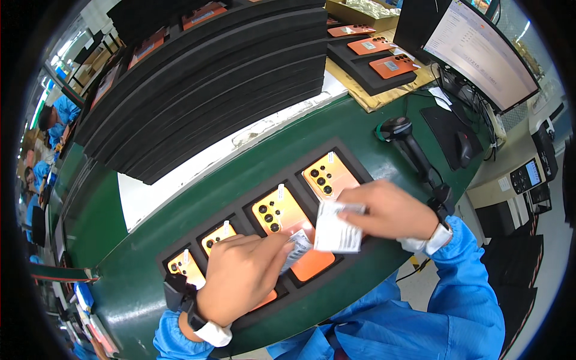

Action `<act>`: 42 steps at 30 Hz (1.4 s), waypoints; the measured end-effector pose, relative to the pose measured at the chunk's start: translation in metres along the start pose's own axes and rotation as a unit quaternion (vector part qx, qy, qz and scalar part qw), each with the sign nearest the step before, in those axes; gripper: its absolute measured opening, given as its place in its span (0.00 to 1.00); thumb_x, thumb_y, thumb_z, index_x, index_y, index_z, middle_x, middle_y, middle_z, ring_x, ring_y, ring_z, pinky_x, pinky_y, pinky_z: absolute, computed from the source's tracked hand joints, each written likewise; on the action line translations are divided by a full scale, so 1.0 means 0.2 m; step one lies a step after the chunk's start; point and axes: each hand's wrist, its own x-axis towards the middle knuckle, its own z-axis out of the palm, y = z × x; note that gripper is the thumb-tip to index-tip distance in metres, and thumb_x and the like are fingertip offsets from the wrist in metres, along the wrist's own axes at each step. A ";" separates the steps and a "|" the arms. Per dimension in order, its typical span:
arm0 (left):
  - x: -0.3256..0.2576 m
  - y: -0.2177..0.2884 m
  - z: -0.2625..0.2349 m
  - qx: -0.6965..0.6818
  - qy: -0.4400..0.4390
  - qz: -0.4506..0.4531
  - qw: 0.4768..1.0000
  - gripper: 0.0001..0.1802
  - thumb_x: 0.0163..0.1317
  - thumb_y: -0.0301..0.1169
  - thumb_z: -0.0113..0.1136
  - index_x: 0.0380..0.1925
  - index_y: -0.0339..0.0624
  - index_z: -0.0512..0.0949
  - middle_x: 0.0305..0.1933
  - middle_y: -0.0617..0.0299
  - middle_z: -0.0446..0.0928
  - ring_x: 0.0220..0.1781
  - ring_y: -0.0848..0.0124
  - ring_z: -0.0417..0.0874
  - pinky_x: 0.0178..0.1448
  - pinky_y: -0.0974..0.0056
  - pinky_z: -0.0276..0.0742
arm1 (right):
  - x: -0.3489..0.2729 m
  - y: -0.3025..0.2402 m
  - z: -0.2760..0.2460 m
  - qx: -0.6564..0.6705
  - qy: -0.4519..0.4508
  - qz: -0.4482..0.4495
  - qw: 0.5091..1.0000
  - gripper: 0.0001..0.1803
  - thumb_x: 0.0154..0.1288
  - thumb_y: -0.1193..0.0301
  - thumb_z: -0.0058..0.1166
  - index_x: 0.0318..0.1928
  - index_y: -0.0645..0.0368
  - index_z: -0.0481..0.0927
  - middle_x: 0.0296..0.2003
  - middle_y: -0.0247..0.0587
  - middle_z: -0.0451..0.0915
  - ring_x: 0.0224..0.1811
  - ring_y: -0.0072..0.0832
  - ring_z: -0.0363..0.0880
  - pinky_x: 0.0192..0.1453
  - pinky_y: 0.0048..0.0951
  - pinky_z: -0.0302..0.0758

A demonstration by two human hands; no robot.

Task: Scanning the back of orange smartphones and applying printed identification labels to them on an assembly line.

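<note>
A black foam tray (240, 205) lies on the green table, with several orange phones in its cutouts, camera lenses up. My left hand (240, 273) is over the left part of the tray, its thumb and fingers pinched on a small white printed label (296, 251). To its right, my right hand (390, 210) grips a white label sheet (337, 231) with printed lines. The two papers are close together above the lower half of one phone (279, 210). Partly behind the right hand lies the rightmost phone (331, 171); my left hand covers parts of the left phones.
A tall stack of black foam trays (210, 78) stands at the far side. Right of it, another tray holds labelled orange phones (393, 66). A barcode scanner (408, 144), mouse (464, 149), monitor (480, 57) and label printer (510, 183) occupy the right. People in blue (60, 117) sit far left.
</note>
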 end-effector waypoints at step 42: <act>0.00 -0.10 0.00 -0.108 -0.056 0.196 0.973 0.07 0.63 0.31 0.70 0.31 0.39 0.86 0.51 0.58 0.82 0.57 0.60 0.83 0.71 0.49 0.71 | 0.20 -0.10 0.18 0.059 -0.027 0.051 0.997 0.24 0.85 0.58 0.50 0.67 0.62 0.81 0.54 0.49 0.82 0.41 0.36 0.88 0.46 0.36 0.83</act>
